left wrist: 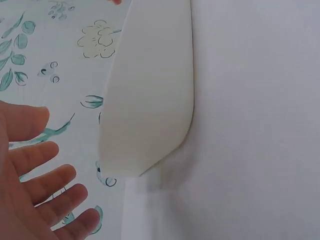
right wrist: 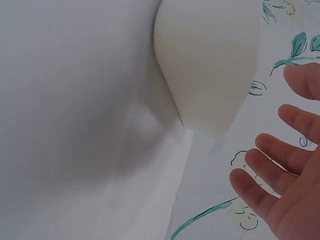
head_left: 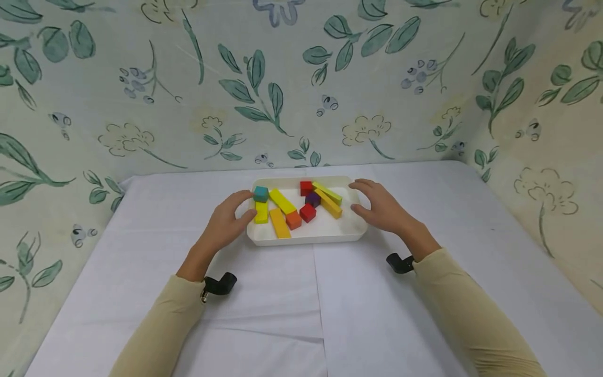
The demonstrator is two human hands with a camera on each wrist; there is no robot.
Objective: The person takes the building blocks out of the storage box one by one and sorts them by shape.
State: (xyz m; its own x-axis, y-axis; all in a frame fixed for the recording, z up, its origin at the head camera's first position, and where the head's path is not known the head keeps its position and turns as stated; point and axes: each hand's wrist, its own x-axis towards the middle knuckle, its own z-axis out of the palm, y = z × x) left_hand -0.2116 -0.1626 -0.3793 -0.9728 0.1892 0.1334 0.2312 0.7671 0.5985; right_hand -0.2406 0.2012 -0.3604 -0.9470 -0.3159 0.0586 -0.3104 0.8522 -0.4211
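A white tray (head_left: 308,241) stands on the table and holds several coloured wooden-looking blocks. At its left end are a teal cube (head_left: 261,194) and a yellow block (head_left: 261,213). Two longer blocks, yellow (head_left: 282,201) and amber (head_left: 280,223), lie beside an orange cube (head_left: 293,220). Further right are red cubes (head_left: 308,212), a purple block (head_left: 312,199) and two leaning long blocks (head_left: 331,203). My left hand (head_left: 229,222), fingers parted, is by the tray's left end; my right hand (head_left: 381,207) is likewise by the right end. Both wrist views show the tray's outer wall (left wrist: 150,95) with fingers apart from it.
White cloth (head_left: 264,319) covers the table, with a fold line running toward the front. Behind and at the sides hangs a curtain-like backdrop (head_left: 292,78) printed with leaves and flowers. Black wrist cameras (head_left: 221,284) sit at both cuffs.
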